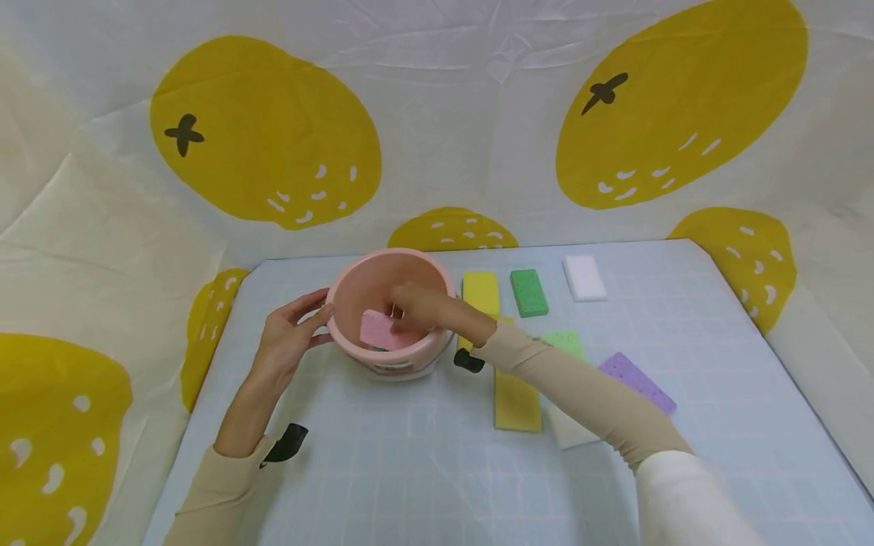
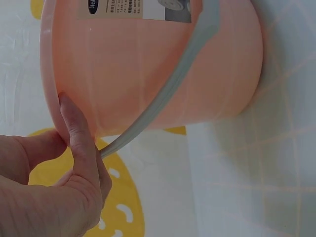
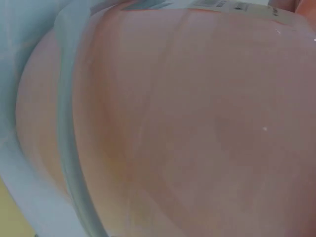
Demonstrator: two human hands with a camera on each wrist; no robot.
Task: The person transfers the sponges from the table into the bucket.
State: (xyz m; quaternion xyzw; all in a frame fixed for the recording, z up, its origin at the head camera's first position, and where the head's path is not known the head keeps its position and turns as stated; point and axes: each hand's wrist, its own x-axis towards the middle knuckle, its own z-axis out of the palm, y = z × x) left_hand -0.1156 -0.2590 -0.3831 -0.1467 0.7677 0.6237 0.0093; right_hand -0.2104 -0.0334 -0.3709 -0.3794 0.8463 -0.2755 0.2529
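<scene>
Pink bucket (image 1: 351, 294) upright on the worktop (image 1: 382, 470), centre of head frame. Rim pinched at left by the left hand (image 1: 283, 341), thumb and fingers on opposite faces. Right hand (image 1: 419, 305) lowered inside, fingers bent at the pink sponge (image 1: 375, 329); whether it is gripped cannot be told, and in the right wrist view the fingers are not shown. Sponge seen within the bucket, toward the lower part of its opening.

Judgement: the rim should be kept steady while the sponge is handled, so that the bucket is not tipped by the right forearm. The wrist should be kept off the near rim, and the yellow sponge (image 1: 481, 292), just right of the bucket, left undisturbed.
</scene>
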